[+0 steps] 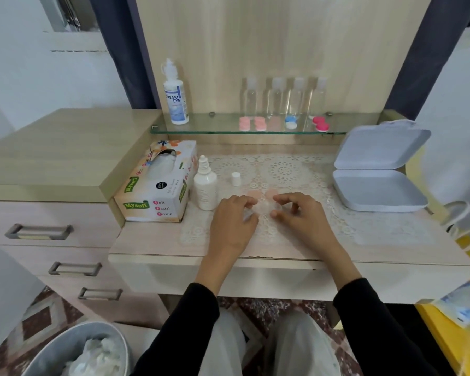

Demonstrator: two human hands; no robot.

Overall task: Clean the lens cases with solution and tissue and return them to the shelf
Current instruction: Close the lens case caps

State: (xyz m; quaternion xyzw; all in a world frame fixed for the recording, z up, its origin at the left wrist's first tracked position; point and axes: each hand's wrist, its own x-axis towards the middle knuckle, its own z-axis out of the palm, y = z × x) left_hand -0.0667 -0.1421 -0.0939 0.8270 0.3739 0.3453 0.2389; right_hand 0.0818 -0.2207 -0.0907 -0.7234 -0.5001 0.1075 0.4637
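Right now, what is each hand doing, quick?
Left hand: fingers curled on the clear lens case on the table.
Right hand: pinching the same case's other end.

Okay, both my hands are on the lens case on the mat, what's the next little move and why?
Probably reach your left hand for the small white bottle beside it and add solution. Its cap already stands off on the mat, and the lens case looks open, its peach lids lying behind it.

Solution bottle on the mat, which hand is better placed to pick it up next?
Probably the left hand. The open solution bottle stands just to its left, near the tissue box, while the right hand would have to cross over.
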